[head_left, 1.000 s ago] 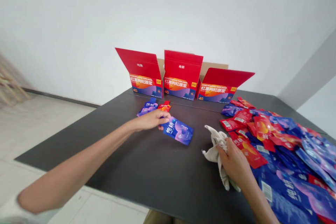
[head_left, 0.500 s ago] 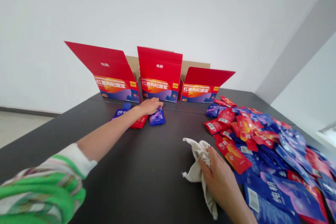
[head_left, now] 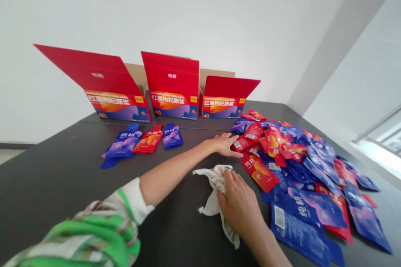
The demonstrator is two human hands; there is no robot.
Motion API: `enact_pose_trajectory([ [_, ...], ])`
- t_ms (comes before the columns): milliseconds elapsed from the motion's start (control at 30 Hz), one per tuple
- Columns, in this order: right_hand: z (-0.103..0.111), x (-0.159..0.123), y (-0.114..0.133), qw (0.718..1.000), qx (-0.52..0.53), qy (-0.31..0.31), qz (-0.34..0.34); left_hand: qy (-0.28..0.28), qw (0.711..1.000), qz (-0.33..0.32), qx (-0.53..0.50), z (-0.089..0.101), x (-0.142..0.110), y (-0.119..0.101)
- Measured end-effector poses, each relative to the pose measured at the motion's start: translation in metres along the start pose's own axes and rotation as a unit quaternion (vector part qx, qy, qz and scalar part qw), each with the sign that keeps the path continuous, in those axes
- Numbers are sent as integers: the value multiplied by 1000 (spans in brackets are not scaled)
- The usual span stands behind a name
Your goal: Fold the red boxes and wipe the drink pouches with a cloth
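left hand spread wide at a red pouch on the pile's edge (contact unclear); best pinch just one, while the right hand clutches the cloth clear.

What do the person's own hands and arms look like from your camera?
Both are bare hands, left and right, with no gloves. The left arm wears a bulky, bunched sleeve patterned in green and white with some darker patches, ending in a white cuff with a green stripe behind it. No sleeve shows on the right forearm.
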State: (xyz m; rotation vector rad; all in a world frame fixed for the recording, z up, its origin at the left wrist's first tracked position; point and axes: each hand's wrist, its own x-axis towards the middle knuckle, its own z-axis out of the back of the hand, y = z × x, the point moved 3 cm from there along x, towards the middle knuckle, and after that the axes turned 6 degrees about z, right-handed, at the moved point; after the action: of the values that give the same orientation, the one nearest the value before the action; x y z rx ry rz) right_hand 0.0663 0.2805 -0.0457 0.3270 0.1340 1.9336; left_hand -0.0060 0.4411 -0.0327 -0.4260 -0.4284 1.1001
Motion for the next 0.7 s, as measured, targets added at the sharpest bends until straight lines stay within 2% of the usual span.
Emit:
enact_pose_trajectory([
  [100,1,-1,-1,1000,0,-2,-2,-9,998,-42,42,-19,1,-11],
  [200,3,-2,-2,1000,4,1,-1,-32,996,-46,74,-23,-1,-14],
  [300,3,-4,-3,1000,22,0,5,-46,994,-13,98,-11,-7,-12],
  [400,3,-6,-8,999,47,-11,10,-59,991,46,113,16,-25,-1],
  [467,3,-6,-15,998,63,-16,1,-61,988,79,117,36,-50,10],
  [567,5,-5,-24,995,92,-33,-32,-64,985,123,98,54,-106,30],
  [633,8,-3,-25,990,110,-60,-57,-46,983,175,25,53,-150,41],
  [700,8,-3,-15,987,129,-77,-59,17,971,223,-90,41,-189,47],
])
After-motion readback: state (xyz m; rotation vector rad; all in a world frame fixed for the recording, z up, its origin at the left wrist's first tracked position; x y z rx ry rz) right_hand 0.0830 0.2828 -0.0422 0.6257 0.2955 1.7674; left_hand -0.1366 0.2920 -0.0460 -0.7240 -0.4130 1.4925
